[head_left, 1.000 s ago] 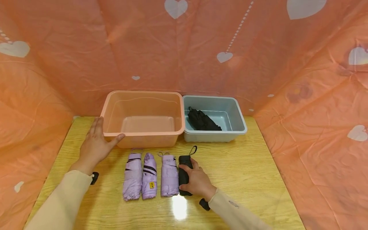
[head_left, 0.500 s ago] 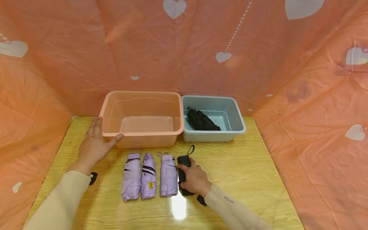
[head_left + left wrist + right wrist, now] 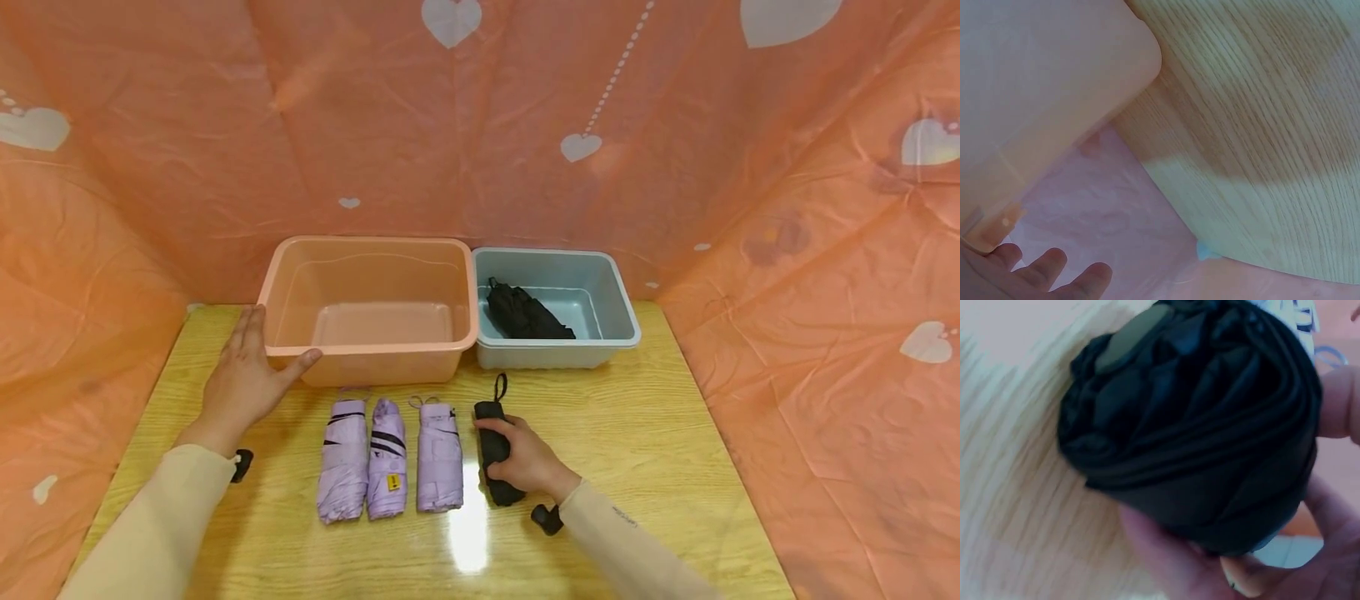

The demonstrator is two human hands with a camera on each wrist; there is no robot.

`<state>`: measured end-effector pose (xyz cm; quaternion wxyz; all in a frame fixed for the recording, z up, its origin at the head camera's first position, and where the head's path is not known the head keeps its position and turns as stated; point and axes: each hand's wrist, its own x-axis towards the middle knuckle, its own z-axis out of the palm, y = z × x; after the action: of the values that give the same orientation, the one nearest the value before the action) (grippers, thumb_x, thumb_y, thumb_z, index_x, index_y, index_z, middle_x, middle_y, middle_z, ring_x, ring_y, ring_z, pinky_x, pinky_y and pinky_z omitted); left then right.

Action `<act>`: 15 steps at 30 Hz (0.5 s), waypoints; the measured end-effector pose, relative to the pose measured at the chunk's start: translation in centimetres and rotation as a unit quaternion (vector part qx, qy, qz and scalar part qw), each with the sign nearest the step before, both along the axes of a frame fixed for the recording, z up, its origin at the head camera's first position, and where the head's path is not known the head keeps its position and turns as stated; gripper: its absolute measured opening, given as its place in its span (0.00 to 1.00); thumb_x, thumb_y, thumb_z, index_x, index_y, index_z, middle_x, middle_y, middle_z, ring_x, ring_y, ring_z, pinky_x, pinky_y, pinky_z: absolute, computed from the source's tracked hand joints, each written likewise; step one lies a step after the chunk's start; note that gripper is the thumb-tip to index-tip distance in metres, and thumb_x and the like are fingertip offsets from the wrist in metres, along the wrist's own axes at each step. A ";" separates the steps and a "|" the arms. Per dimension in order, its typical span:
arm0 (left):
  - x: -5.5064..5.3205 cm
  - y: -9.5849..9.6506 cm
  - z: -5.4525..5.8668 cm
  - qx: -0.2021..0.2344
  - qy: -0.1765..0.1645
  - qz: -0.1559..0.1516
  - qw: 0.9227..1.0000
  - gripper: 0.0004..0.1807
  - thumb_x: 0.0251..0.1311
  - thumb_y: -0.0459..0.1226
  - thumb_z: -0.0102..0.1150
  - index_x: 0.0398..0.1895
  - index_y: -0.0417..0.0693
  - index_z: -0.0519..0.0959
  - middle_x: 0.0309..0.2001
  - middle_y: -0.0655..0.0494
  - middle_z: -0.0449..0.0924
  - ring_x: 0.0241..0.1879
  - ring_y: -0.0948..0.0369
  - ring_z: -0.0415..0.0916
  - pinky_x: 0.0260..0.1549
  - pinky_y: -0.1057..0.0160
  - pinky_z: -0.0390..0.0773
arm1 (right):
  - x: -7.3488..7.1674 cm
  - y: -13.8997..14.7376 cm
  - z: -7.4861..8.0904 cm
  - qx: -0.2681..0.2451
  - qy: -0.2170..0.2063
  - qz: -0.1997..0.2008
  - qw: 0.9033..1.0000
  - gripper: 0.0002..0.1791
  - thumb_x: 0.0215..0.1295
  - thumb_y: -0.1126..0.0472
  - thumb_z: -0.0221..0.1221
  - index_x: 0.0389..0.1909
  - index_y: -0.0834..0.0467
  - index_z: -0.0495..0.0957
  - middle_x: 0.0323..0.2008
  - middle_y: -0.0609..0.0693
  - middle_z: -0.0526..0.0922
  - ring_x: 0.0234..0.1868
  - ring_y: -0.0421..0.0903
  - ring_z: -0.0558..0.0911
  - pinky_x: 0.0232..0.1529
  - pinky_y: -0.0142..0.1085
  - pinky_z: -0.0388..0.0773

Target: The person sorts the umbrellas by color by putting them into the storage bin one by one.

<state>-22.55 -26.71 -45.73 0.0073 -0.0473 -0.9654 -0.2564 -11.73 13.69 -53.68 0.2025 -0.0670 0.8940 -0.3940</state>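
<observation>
My right hand (image 3: 530, 460) grips a black folded umbrella (image 3: 492, 442), thumb on its left side and fingers around the right; its wrist loop points toward the bins. In the right wrist view the umbrella's gathered cloth end (image 3: 1191, 425) fills the middle, with fingers curled around it. My left hand (image 3: 243, 383) rests against the left front corner of the orange bin (image 3: 390, 364), fingers straight and thumb spread along the front rim. The left wrist view shows its fingertips (image 3: 1088, 281) beside the bin's wall. A lilac umbrella (image 3: 440, 458) lies left of the black one.
Two more lilac umbrellas, one plain (image 3: 345, 462) and one with a yellow tag (image 3: 387, 458), lie side by side farther left. A grey-blue bin (image 3: 551, 357) stands right of the orange bin, with another black umbrella (image 3: 525, 312) inside. Orange heart-patterned sheeting (image 3: 480, 125) surrounds the wooden table (image 3: 637, 500).
My right hand has closed around the black umbrella and shifted it to the right, widening the gap to the lilac umbrella beside it. My left hand stays at the orange bin.
</observation>
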 end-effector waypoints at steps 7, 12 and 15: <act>0.0 0.1 -0.1 0.001 -0.001 0.001 1.000 0.64 0.60 0.70 0.52 0.80 0.43 0.30 0.79 0.41 0.26 0.71 0.28 0.40 0.56 0.23 0.54 | 0.3 2.0 -0.3 -0.133 -0.029 -0.025 0.990 0.37 0.52 0.75 0.62 0.66 0.53 0.74 0.68 0.63 0.64 0.51 0.56 0.73 0.43 0.43 0.75; 0.0 0.1 -0.1 -0.001 -0.002 0.001 1.000 0.63 0.60 0.70 0.52 0.80 0.43 0.30 0.79 0.41 0.26 0.71 0.27 0.40 0.55 0.22 0.54 | 0.5 2.7 -1.1 -0.198 -0.051 -0.032 0.978 0.37 0.53 0.78 0.59 0.67 0.55 0.73 0.68 0.62 0.64 0.47 0.54 0.76 0.41 0.41 0.77; 0.0 0.0 0.0 -0.001 -0.004 0.000 1.000 0.63 0.60 0.70 0.51 0.80 0.43 0.29 0.79 0.41 0.26 0.71 0.27 0.40 0.55 0.22 0.53 | 0.6 3.0 -1.2 -0.226 -0.063 -0.034 0.972 0.37 0.53 0.79 0.59 0.67 0.56 0.73 0.64 0.63 0.68 0.45 0.53 0.78 0.40 0.41 0.78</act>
<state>-22.59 -26.67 -45.72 0.0031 -0.0458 -0.9656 -0.2561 -11.11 16.71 -54.91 0.2242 -0.0556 0.7691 -0.5959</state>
